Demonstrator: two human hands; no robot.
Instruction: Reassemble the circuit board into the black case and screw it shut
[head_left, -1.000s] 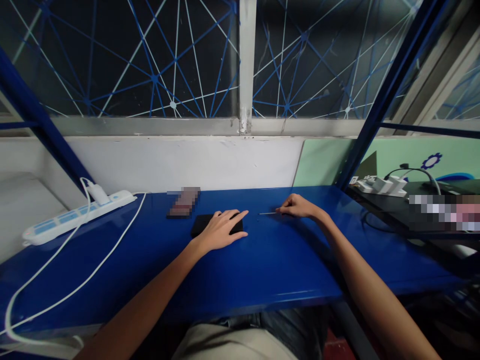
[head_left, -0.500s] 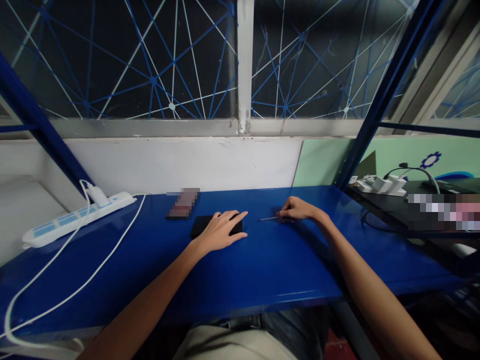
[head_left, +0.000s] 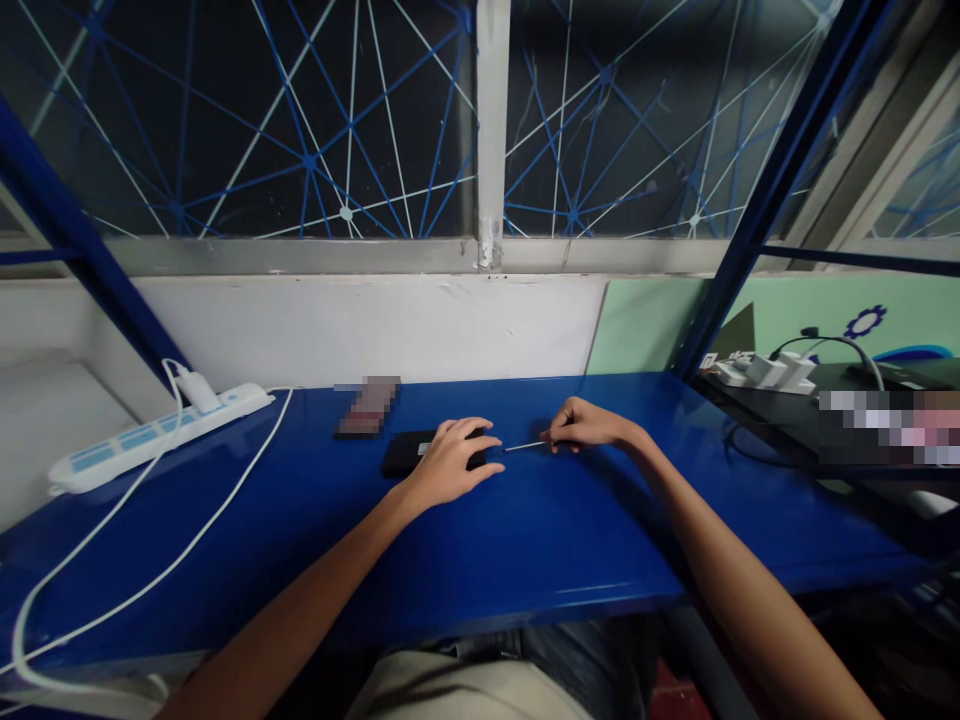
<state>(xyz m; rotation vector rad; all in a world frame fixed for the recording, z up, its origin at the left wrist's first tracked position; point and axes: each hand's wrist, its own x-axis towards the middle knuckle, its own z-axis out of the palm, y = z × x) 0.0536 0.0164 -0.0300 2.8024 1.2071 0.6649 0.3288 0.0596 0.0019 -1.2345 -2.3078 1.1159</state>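
My left hand (head_left: pixel 452 468) lies over a flat black rectangular object (head_left: pixel 401 455), its fingers spread and slightly bent past that object's right end. The hand hides much of the object, and a small pale patch shows on top beside the knuckles. To the right, my right hand (head_left: pixel 585 424) is closed on a slim screwdriver (head_left: pixel 525 446). The metal shaft points left, its tip just short of my left fingertips, while most of the dark handle is hidden in my fingers. Both hands are low over the blue table (head_left: pixel 525 540).
A blurred-out flat item (head_left: pixel 367 408) lies behind the black object. On the left is a white power strip (head_left: pixel 161 435) with a plug and a looping white cable (head_left: pixel 240 480). Chargers (head_left: pixel 776 372) and cables stand on a dark surface at right. Blue posts flank the table.
The screwdriver and my right hand have moved a little left. My left hand has shifted slightly right, uncovering the pale patch, and its fingers bend more.
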